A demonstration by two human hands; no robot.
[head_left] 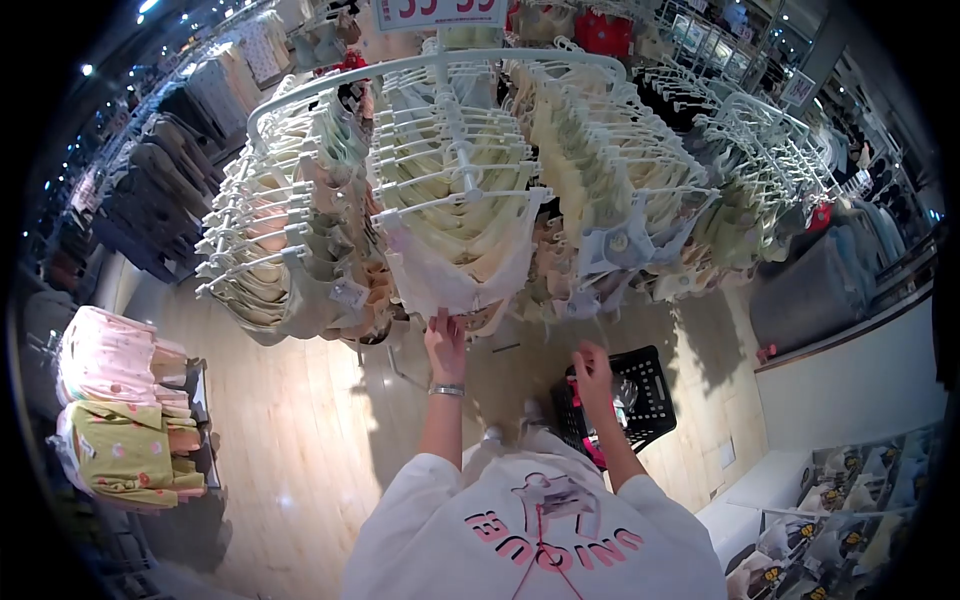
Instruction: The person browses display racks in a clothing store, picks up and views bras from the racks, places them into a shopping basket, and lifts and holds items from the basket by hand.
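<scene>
A pale pink bra (pixel 440 270) hangs at the front of the middle rail, its straps clipped to a white hanger. My left hand (pixel 445 340) is raised to its lower edge, with the fingers closed on the hem. Farther right, my right hand (pixel 592 370) is held above a black shopping basket (pixel 655 395), fingers curled; whatever they may hold is hidden. The basket has pink parts and some clear-wrapped items inside, partly covered by my forearm. Beside the pink bra, a light blue bra (pixel 640 240) and a grey-green bra (pixel 300 290) front the neighbouring rails.
A white metal rack (pixel 430 65) carries rows of bras on hangers, under a price sign (pixel 440 12). Folded pink and green clothes (pixel 115 440) stand at the left. Packaged goods (pixel 800 540) fill a low display at the lower right. Wooden floor (pixel 290 450) lies below.
</scene>
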